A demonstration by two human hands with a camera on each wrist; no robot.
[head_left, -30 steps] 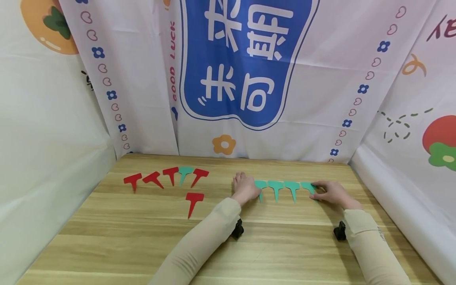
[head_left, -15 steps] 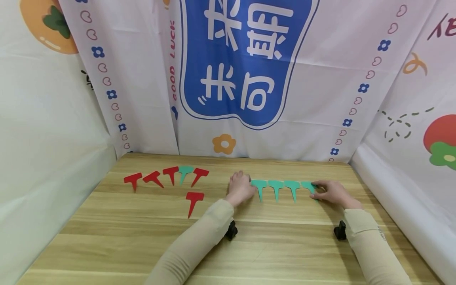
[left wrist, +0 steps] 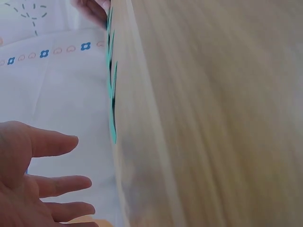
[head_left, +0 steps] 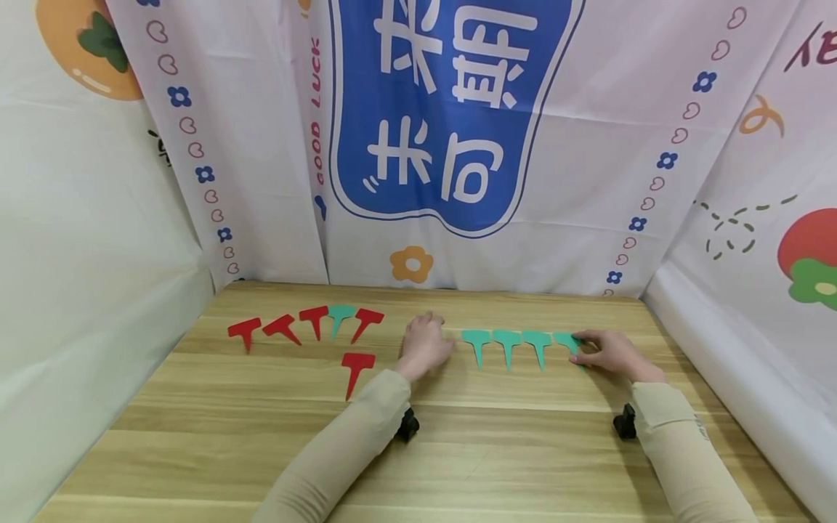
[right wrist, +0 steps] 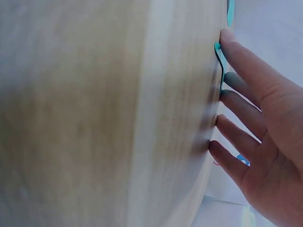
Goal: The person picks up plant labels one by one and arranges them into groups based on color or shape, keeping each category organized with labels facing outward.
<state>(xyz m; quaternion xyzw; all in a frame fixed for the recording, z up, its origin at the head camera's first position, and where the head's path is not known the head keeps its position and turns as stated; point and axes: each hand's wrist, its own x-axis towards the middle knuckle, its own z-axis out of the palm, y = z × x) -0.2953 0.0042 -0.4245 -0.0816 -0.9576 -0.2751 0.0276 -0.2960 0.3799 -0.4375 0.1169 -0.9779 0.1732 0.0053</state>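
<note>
Right hand (head_left: pixel 611 354) lies flat, fingers straight, pressing the end green tag (head_left: pixel 565 341) at three o'clock on the surface (head_left: pixel 458 450). Left hand (head_left: pixel 423 345), fingers spread, apparently touches nothing. Lining-up step; next calls for fetching the stray green tag (head_left: pixel 340 317).

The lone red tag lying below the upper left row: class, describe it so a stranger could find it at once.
Start at the wooden table and find the upper left row of five T-shaped tags. Just below that row's right end lies the lone red tag, left of the left hand. Unlike its neighbours, it sits out of line, alone, nearer the viewer, stem pointing toward the viewer.
</note>
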